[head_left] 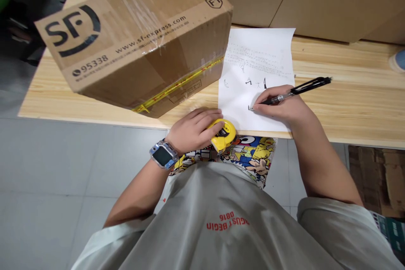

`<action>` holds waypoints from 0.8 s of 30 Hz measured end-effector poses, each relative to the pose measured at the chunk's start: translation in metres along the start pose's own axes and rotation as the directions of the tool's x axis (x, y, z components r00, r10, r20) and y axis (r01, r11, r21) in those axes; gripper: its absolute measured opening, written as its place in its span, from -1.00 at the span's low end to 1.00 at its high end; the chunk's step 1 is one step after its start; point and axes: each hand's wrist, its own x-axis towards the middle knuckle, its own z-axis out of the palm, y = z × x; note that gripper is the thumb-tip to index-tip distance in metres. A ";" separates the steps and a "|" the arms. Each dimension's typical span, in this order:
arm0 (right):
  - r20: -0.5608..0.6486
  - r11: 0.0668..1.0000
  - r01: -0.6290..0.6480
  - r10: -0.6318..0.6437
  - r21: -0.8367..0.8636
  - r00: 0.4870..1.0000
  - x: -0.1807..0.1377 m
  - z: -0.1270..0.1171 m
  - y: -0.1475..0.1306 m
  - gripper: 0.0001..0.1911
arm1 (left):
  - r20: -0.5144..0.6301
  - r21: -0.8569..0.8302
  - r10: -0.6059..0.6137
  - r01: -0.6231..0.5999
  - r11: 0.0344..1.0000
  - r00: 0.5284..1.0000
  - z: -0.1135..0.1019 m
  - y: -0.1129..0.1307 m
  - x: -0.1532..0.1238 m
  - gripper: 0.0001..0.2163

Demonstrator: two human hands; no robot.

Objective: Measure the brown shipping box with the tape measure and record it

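Note:
My right hand pinches a black pen, its tip on the lower part of a white sheet of paper. A short dark mark shows at the tip. Small drawings and faint lines of writing cover the paper higher up. My left hand rests by the table's front edge, with its thumb over a yellow tape measure at the edge beside the paper. A large cardboard box stands left of the paper, with a yellow, red-marked strip along its side.
The wooden table runs across the view. Large brown cardboard stands along its back. A blue and white round object is cut off at the right edge. More cardboard lies below the table at right.

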 end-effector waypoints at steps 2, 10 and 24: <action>-0.005 1.000 -0.021 0.021 0.000 1.000 0.000 0.000 0.000 -0.82 | 0.003 -0.002 -0.002 0.002 1.000 1.000 0.000 0.000 0.000 -0.71; -0.042 1.000 -0.027 0.027 0.007 0.999 -0.001 0.001 0.000 -0.85 | 0.012 0.005 -0.004 0.004 1.000 1.000 0.000 0.000 0.000 -0.72; -0.047 0.998 -0.069 0.070 0.006 0.996 -0.001 0.001 -0.002 -0.86 | 0.027 -0.022 -0.014 0.015 1.000 1.000 0.003 0.000 -0.006 -0.69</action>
